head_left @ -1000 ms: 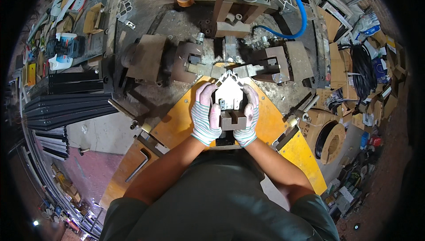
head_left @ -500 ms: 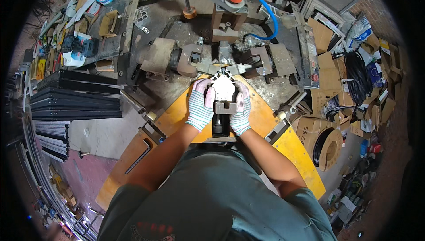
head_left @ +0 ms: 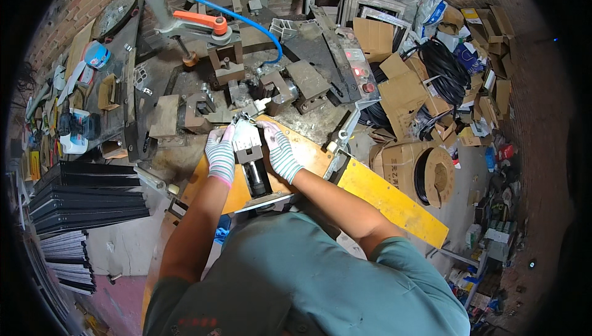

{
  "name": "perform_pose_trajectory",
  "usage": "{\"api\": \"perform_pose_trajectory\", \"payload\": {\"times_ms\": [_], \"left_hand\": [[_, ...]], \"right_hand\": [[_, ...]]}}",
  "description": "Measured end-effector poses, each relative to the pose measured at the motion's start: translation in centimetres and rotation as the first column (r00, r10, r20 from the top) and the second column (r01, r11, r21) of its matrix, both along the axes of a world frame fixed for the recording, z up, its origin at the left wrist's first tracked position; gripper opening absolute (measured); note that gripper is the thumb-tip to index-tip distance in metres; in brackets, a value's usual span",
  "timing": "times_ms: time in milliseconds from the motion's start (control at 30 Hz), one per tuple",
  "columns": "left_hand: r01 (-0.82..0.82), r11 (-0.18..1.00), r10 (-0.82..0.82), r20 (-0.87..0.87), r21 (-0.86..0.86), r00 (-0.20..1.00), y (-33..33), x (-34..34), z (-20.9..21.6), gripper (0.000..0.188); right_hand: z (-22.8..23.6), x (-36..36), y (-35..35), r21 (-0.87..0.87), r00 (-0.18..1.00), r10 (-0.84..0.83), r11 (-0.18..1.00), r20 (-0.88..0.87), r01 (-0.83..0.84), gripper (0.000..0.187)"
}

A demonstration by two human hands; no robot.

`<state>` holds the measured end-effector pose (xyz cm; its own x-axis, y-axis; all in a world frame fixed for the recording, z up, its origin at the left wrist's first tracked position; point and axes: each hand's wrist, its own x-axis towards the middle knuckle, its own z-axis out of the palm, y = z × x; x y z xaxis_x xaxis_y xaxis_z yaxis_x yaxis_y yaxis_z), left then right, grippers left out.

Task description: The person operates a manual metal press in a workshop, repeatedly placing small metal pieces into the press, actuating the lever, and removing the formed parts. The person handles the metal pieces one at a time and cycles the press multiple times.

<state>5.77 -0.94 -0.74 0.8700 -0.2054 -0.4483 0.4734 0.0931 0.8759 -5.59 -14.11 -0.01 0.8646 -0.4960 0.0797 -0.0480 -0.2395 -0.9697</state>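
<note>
A bright, pale angled metal piece (head_left: 246,136) sits at the middle of the machine, behind a notched steel block (head_left: 249,154). A dark cylinder (head_left: 257,178) lies in the slot in front of that block. My left hand (head_left: 220,156), in a white glove with teal stripes, rests along the left side of the pale piece, fingers apart and thumb next to it. On the right, my right hand (head_left: 280,151), gloved alike, is stretched out over the orange plate (head_left: 308,148), its fingertips close to the piece. Whether they touch it cannot be made out.
Steel clamping blocks (head_left: 164,116) flank the centre. An orange-handled arm (head_left: 200,21) and a blue hose (head_left: 231,14) stand behind. Black profiles (head_left: 89,197) are stacked at left. A cable spool (head_left: 439,177) and cardboard boxes (head_left: 401,89) lie at right.
The whole view has shifted, so the machine now appears further left and tilted. My right hand has drawn slightly away from the pale piece, fingers straighter. My left hand stays beside it.
</note>
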Motion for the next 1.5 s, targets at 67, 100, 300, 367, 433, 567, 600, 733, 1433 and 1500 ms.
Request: {"api": "perform_pose_trajectory", "payload": {"times_ms": [67,100,300,367,433,567,600,733,1433,1500], "left_hand": [[0.015,1.000,-0.015,-0.013,-0.014,1.000,0.1,0.2,0.2,0.014],[0.030,0.999,-0.030,-0.026,-0.013,0.999,0.2,0.3,0.3,0.014],[0.079,0.997,-0.078,-0.052,0.010,0.996,0.5,0.5,1.1,0.018],[0.092,0.996,-0.092,-0.037,0.012,0.995,0.6,0.5,1.1,0.019],[0.096,0.995,-0.094,-0.053,0.032,0.994,0.7,0.5,0.9,0.020],[0.065,0.998,-0.065,0.050,0.008,0.997,0.3,0.4,0.0,0.020],[0.079,0.997,-0.080,0.051,0.019,0.996,0.3,0.5,-0.2,0.019],[0.065,0.998,-0.064,0.049,-0.022,0.997,0.4,0.4,-0.4,0.017],[-0.047,0.999,0.046,0.098,0.004,0.994,-0.9,-1.0,1.3,0.020],[-0.055,0.997,0.053,0.034,0.058,0.998,-0.7,-1.3,1.5,0.026]], "right_hand": [[0.8,0.1,-0.1,-0.022,0.999,0.010,1.000,-0.035,-0.011,0.043],[1.5,-0.1,-0.1,-0.051,0.999,0.005,0.999,-0.052,-0.008,0.042],[8.0,-4.5,-4.6,-0.499,0.984,-0.147,0.848,0.101,0.178,0.030],[9.2,-6.3,-10.9,-0.603,0.919,-0.310,0.693,0.246,0.395,0.030],[8.2,-6.0,-18.8,-0.307,0.795,-0.486,0.743,0.363,0.595,0.031],[2.5,-7.8,-31.9,-0.718,0.791,-0.563,0.651,-0.240,0.245,0.041],[0.7,-8.6,-33.7,-0.728,0.798,-0.504,0.675,-0.330,0.125,0.044],[-4.1,-10.7,-37.4,-0.759,0.779,-0.422,0.642,-0.464,-0.105,0.053],[2.7,-15.7,-13.5,-0.678,0.957,-0.291,0.702,0.008,0.220,0.042],[2.9,-15.8,-11.6,-0.566,0.936,-0.348,0.784,-0.058,0.256,0.044]]}}
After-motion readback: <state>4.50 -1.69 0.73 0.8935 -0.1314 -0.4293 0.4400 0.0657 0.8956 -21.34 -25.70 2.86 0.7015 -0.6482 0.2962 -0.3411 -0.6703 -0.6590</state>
